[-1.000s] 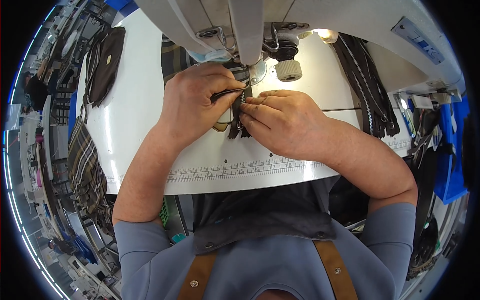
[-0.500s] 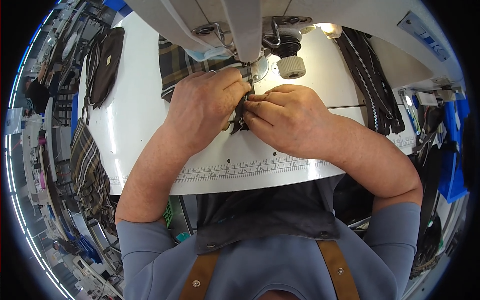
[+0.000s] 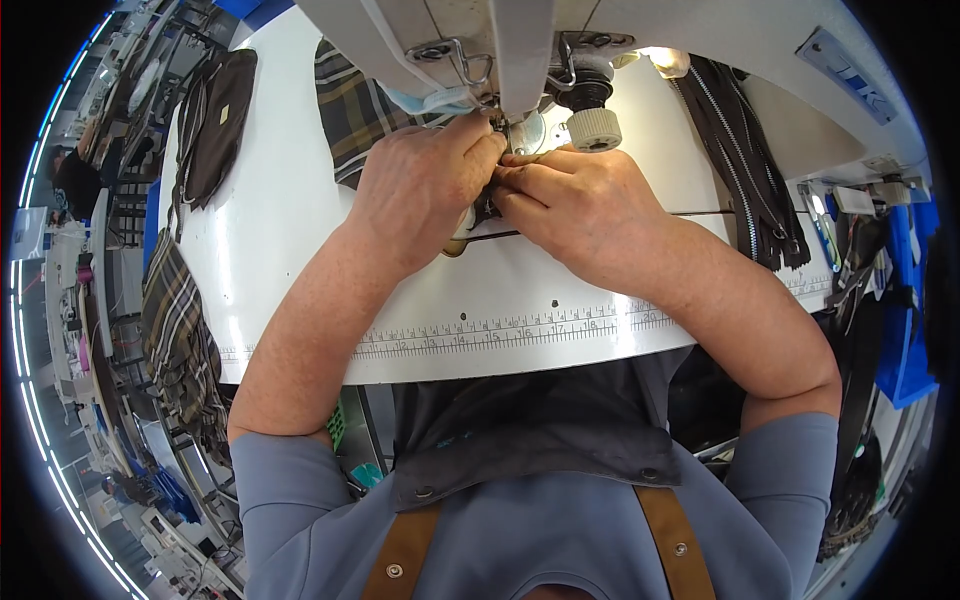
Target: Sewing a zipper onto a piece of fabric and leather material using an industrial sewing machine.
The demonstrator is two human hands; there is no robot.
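Note:
My left hand (image 3: pixel 415 200) and my right hand (image 3: pixel 595 210) meet just in front of the needle area of a white sewing machine (image 3: pixel 525 50). The fingers of both are pinched together on a narrow dark zipper (image 3: pixel 484 211), most of it hidden under them. Brown, black and white plaid fabric (image 3: pixel 355 110) lies flat on the white table (image 3: pixel 270 260), reaching under my left hand. How the zipper and fabric join is covered by my fingers. A ribbed pale knob (image 3: pixel 595 130) sits just beyond my right hand.
Several dark metal-toothed zippers (image 3: pixel 745 170) lie at the right under the machine arm. Dark brown fabric pieces (image 3: pixel 218 125) rest at the far left, and plaid cloth (image 3: pixel 180 335) hangs off the left edge. A printed ruler (image 3: pixel 520 328) runs along the near edge.
Both hands have moved slightly away from me, toward the needle, carrying the zipper. Its loose near end, which stuck out between my hands, now shows less.

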